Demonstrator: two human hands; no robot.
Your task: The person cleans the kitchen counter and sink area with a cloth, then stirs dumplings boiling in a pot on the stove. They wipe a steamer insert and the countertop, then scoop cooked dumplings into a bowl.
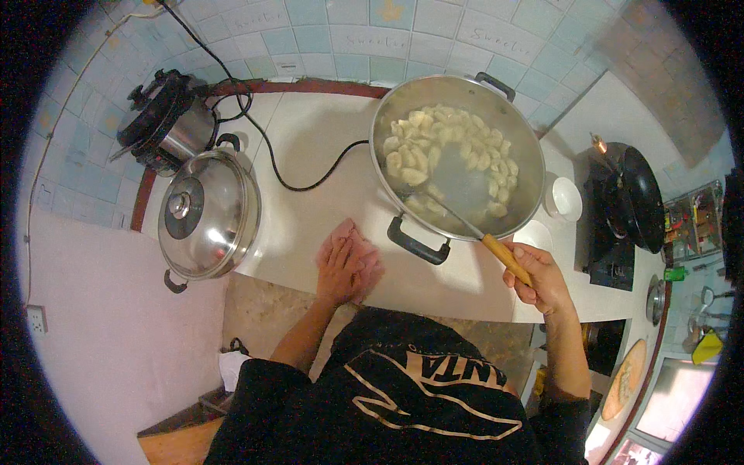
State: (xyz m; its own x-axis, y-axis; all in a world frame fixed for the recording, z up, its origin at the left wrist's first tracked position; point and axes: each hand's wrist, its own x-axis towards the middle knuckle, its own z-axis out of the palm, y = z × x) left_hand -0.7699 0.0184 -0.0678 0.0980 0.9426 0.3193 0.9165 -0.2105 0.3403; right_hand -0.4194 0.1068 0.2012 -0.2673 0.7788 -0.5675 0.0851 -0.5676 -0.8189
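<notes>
My right hand (pixel 537 276) grips the wooden handle (pixel 507 258) of a metal utensil, whose thin shaft slants over the near rim of a large metal pot (pixel 532 203). The utensil's far end dips among the food and its shape is hidden. Many pale dumplings (pixel 415 157) lie in cloudy liquid, mostly round the left, far and right sides. My left hand (pixel 340 270) rests, fingers spread, on a crumpled pink cloth (pixel 367 268) on the white counter (pixel 302 232), left of the pot's black near handle (pixel 418 241).
A lidded steel pot (pixel 212 215) stands at the left, before an electric cooker (pixel 180 128). A black cord (pixel 279 180) crosses the counter to the large pot. At the right are white bowls (pixel 565 199) and a black wok (pixel 639 197). A tiled wall (pixel 349 40) rises behind.
</notes>
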